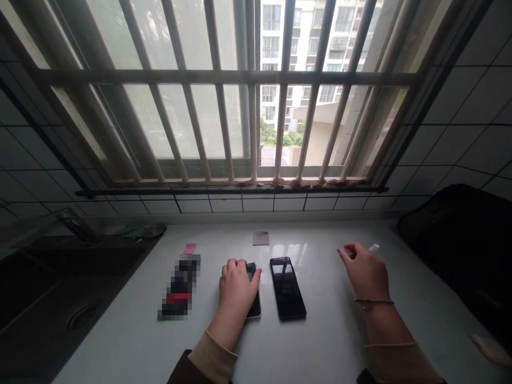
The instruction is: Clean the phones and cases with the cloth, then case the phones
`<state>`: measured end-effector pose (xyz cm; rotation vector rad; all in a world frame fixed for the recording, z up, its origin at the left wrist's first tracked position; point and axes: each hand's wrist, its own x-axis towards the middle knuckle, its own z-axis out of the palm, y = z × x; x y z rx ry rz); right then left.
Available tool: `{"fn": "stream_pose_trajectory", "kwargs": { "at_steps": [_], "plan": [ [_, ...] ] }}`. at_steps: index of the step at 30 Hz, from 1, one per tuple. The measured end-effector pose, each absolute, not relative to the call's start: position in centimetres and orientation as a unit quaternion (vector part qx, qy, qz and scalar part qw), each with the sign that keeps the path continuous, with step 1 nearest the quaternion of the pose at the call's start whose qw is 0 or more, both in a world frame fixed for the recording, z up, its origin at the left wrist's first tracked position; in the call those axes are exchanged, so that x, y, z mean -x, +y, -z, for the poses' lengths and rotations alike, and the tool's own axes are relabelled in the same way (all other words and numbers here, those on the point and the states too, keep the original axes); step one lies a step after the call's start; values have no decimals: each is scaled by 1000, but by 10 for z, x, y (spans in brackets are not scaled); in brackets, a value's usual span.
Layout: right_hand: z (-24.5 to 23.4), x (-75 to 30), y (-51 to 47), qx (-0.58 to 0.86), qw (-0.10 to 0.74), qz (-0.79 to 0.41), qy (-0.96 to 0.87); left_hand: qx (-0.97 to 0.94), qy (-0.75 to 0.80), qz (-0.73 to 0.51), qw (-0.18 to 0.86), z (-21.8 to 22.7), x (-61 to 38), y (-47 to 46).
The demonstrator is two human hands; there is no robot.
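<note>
My left hand (pixel 237 282) rests over a dark smartphone (pixel 255 306) on the white counter, fingers curled at its left and top and the thumb along its right edge. Most of that phone is hidden beneath the hand. A second black smartphone (pixel 288 288) lies face up just to the right, window light reflecting off its screen. My right hand (pixel 366 272) is raised over the counter's right side, fingers pinched together. A small white, cap-like end (pixel 375 248) sticks out behind its knuckles; the rest of that thing is hidden in the hand.
A pixelated dark item (pixel 180 288) and a pink slip (pixel 189 248) lie on the left. A small grey square packet (pixel 261 238) is near the back. The sink (pixel 36 293) with faucet (pixel 78 226) borders the left; a black bag-like object (pixel 460 245) stands right. A barred window is behind.
</note>
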<state>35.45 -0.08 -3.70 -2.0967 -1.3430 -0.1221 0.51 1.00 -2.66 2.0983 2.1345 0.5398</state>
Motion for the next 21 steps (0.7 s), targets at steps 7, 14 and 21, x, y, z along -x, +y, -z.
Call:
{"fn": "stream_pose_trajectory", "kwargs": {
  "at_steps": [7, 14, 21],
  "plan": [
    [50, -337, 7, 751, 234, -28, -617, -715, 666, -206, 61, 29, -8, 8],
    [66, -324, 15, 715, 215, -52, -663, -721, 656, -209, 76, 26, -8, 8],
    [37, -349, 0, 723, 318, 87, -607, -720, 653, -223, 75, 26, -7, 8]
  ]
}}
